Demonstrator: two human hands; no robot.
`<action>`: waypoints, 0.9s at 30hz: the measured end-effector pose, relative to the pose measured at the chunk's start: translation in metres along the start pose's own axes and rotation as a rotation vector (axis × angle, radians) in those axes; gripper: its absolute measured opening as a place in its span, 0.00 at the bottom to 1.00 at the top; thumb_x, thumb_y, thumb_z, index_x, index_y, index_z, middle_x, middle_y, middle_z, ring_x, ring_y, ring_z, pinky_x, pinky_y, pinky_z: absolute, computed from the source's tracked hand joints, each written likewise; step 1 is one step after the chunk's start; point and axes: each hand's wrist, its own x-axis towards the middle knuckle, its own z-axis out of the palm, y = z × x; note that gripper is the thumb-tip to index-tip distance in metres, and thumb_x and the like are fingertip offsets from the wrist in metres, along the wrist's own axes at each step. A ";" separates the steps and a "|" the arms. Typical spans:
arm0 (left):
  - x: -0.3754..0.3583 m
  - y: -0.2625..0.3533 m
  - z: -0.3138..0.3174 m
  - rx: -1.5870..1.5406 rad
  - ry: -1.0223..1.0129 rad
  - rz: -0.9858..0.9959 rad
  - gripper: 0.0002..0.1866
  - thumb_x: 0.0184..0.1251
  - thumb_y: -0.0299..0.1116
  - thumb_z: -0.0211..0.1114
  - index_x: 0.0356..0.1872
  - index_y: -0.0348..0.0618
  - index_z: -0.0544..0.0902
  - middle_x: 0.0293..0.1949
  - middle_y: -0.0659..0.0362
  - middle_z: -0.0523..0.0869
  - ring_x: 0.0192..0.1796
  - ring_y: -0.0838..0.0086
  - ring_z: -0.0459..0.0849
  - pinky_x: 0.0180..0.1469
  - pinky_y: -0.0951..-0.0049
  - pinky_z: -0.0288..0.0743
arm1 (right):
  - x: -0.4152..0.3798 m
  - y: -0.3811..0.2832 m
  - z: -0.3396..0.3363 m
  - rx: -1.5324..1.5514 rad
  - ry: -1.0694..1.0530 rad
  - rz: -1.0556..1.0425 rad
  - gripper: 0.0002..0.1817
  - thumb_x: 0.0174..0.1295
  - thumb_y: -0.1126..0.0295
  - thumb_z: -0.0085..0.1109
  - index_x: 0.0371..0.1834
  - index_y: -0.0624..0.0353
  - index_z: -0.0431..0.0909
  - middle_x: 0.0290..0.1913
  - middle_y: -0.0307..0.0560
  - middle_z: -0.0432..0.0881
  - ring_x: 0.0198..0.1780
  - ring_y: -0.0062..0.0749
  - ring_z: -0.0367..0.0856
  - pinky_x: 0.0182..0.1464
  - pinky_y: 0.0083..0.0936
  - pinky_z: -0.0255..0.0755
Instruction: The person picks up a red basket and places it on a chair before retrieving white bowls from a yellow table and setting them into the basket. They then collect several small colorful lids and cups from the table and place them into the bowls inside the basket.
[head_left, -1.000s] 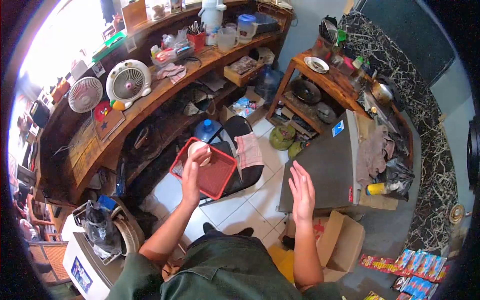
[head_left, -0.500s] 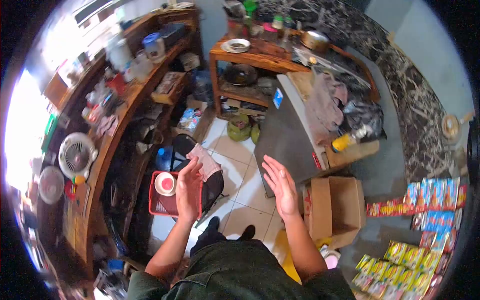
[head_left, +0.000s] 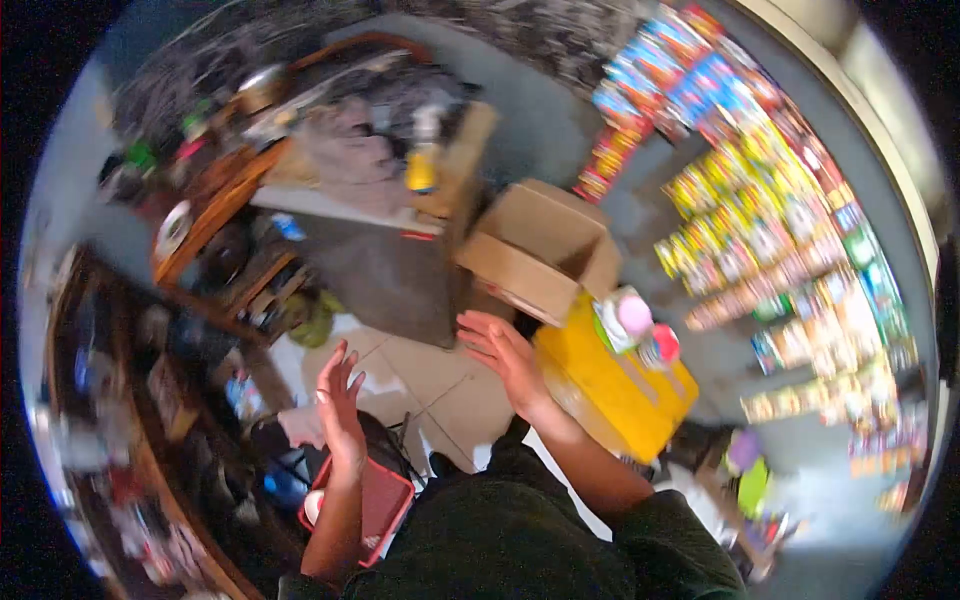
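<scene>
My left hand [head_left: 341, 412] is raised in front of me, fingers apart and nothing in it. Below it lies a red tray [head_left: 386, 508] with a white cup [head_left: 314, 506], partly hidden by my forearm. My right hand [head_left: 506, 362] is also held up, empty, with its fingers stretched out. It appears nearest to the grey fridge [head_left: 370, 275] and an open cardboard box [head_left: 545, 245]. A yellow box [head_left: 610, 385] stands to the right of that hand, with pink-topped containers [head_left: 634, 315] on it.
Sachet strips [head_left: 740, 215] hang on the right wall. Cloths and a yellow bottle [head_left: 422, 172] lie on the fridge. A wooden shelf [head_left: 215, 215] and a green gas cylinder [head_left: 308, 318] are at the left. The wooden counter [head_left: 165, 490] runs down the left side.
The view has swung to the right, bringing the yellow box and more sachets into sight. Both hands remain raised and empty; my left hand's fingers are more spread.
</scene>
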 end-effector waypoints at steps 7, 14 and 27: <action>0.012 -0.027 0.107 -0.062 -0.520 -0.132 0.35 0.73 0.63 0.38 0.68 0.46 0.64 0.72 0.52 0.62 0.72 0.57 0.62 0.70 0.53 0.54 | -0.110 -0.023 -0.083 0.070 0.496 -0.169 0.27 0.72 0.48 0.43 0.64 0.57 0.68 0.64 0.47 0.74 0.62 0.36 0.74 0.63 0.33 0.65; -0.020 -0.027 0.219 -0.034 -0.785 -0.210 0.32 0.73 0.58 0.45 0.65 0.42 0.67 0.69 0.52 0.67 0.69 0.60 0.67 0.69 0.57 0.59 | -0.227 -0.005 -0.165 0.232 0.889 -0.240 0.28 0.71 0.48 0.46 0.63 0.58 0.71 0.60 0.46 0.77 0.59 0.32 0.75 0.59 0.29 0.68; -0.113 -0.051 0.381 0.026 -0.999 -0.304 0.21 0.74 0.43 0.53 0.60 0.40 0.72 0.64 0.53 0.73 0.65 0.65 0.73 0.65 0.62 0.65 | -0.325 -0.019 -0.272 0.245 1.076 -0.263 0.27 0.72 0.50 0.45 0.63 0.61 0.69 0.60 0.49 0.77 0.57 0.34 0.77 0.59 0.30 0.69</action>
